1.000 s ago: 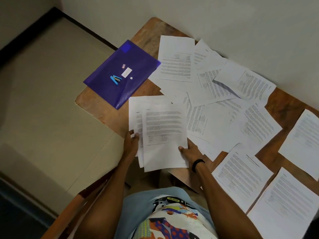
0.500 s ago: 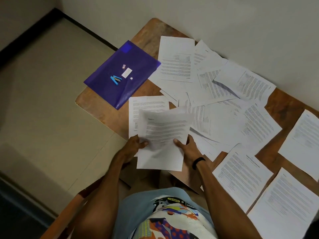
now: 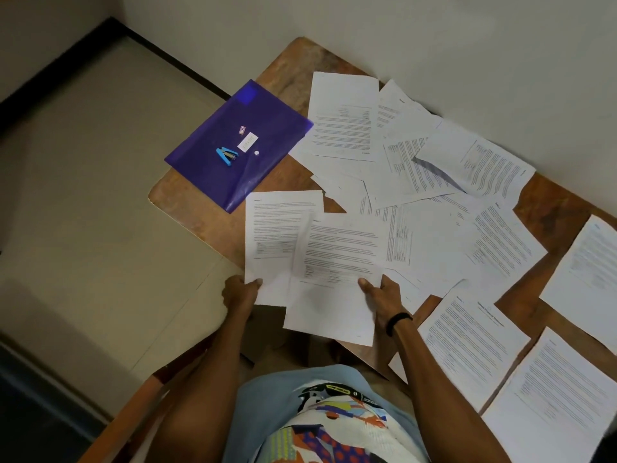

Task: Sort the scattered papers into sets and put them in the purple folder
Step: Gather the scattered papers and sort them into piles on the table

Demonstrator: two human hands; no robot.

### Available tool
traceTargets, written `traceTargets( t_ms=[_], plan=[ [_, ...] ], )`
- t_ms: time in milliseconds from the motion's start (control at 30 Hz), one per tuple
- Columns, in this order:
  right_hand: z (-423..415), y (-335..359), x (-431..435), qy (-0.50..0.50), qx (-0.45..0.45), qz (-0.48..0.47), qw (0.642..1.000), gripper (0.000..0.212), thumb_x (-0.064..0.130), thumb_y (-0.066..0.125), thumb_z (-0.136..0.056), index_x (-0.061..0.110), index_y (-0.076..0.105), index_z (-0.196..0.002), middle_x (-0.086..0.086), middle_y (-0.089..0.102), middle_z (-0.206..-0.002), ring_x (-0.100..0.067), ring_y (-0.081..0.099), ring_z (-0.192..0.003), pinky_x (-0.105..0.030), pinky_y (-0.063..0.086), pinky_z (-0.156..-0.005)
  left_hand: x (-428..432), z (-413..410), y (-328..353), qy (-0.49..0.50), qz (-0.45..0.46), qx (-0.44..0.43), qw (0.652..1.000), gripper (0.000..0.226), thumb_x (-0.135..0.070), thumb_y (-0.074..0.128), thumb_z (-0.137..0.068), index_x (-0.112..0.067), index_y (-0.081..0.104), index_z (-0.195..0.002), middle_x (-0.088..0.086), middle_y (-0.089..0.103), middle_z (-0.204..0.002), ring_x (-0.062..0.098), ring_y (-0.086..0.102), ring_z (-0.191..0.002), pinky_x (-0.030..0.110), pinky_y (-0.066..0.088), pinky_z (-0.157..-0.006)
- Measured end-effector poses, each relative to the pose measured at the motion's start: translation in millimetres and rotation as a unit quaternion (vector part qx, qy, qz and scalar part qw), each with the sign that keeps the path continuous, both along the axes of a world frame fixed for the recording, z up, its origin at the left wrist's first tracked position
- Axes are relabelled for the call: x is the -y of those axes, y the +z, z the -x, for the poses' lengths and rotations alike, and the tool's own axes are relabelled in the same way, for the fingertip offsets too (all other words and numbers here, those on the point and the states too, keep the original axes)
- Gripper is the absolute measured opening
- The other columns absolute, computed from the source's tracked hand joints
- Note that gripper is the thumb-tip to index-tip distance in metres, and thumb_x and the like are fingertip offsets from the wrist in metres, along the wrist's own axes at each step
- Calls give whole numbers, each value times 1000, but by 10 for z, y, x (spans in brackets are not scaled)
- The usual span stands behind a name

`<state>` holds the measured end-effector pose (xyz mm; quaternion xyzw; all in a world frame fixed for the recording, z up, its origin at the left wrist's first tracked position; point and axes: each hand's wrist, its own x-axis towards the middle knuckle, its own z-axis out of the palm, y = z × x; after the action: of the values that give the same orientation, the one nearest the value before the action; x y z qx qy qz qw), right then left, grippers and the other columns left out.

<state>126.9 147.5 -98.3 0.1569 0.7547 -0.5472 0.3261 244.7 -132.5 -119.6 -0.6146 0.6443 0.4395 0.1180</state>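
Many printed white papers [image 3: 434,182] lie scattered and overlapping across the brown wooden table [image 3: 207,215]. The purple folder [image 3: 233,142] lies flat at the table's far left corner, with a small blue stapler [image 3: 227,156] on top of it. My left hand [image 3: 238,290] pinches the lower left corner of one sheet [image 3: 273,242] at the table's near edge. My right hand [image 3: 380,294] grips the right side of a second sheet [image 3: 337,272], which overlaps the first and hangs past the table edge.
The table stands against a white wall [image 3: 434,35] on its far side. Three more sheets [image 3: 474,335] lie separately at the right end. Beige floor [image 3: 83,195] lies to the left, and a wooden chair frame [image 3: 133,406] is at my lower left.
The two sheets I held together have been drawn apart. My right hand has taken the top sheet to the right, while my left hand keeps the lower sheet at the left.
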Motion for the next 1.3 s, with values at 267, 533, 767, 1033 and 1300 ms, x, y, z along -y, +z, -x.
traceTargets(
  t_ms=[267, 533, 767, 1033, 1300],
  plan=[
    [105, -9, 28, -23, -38, -56, 997, 32, 13, 70, -93, 9, 65, -124, -3, 67, -120, -20, 62, -109, -31, 47, -95, 108, -146, 206, -65, 148, -38, 986, 30, -18, 59, -99, -1, 62, -123, 18, 65, -124, 40, 61, -113, 52, 51, -94],
    [259, 35, 181, -80, -92, -88, 989, 39, 15, 69, -93, 7, 63, -130, -9, 67, -127, -25, 62, -116, -41, 49, -104, -51, 4, 243, -130, 167, -89, 973, 39, -16, 52, -102, -18, 50, -142, 12, 65, -129, 28, 65, -112, 36, 52, -91],
    [317, 126, -6, -128, -101, -73, 984, 35, 14, 69, -93, 9, 64, -127, -4, 67, -119, -20, 63, -108, -30, 48, -93, -221, 0, 19, -229, 188, -116, 948, 73, -8, 78, -82, -11, 44, -146, 20, 54, -142, 33, 59, -125, 36, 55, -92],
    [239, 76, -55, -123, -89, -91, 984, 36, 16, 70, -92, 8, 63, -127, -6, 67, -121, -21, 62, -109, -39, 50, -101, -248, 59, 3, -301, 215, -57, 927, 78, -15, 75, -86, -18, 36, -153, 20, 44, -151, 37, 51, -132, 38, 52, -96],
    [250, 53, -63, -118, -85, -82, 986, 36, 16, 70, -92, 8, 63, -126, -7, 68, -121, -23, 63, -108, -34, 50, -96, -151, 115, -69, -123, 261, -36, 957, 72, -30, 60, -98, -28, 19, -157, 17, 33, -158, 33, 37, -144, 32, 34, -113]
  ],
)
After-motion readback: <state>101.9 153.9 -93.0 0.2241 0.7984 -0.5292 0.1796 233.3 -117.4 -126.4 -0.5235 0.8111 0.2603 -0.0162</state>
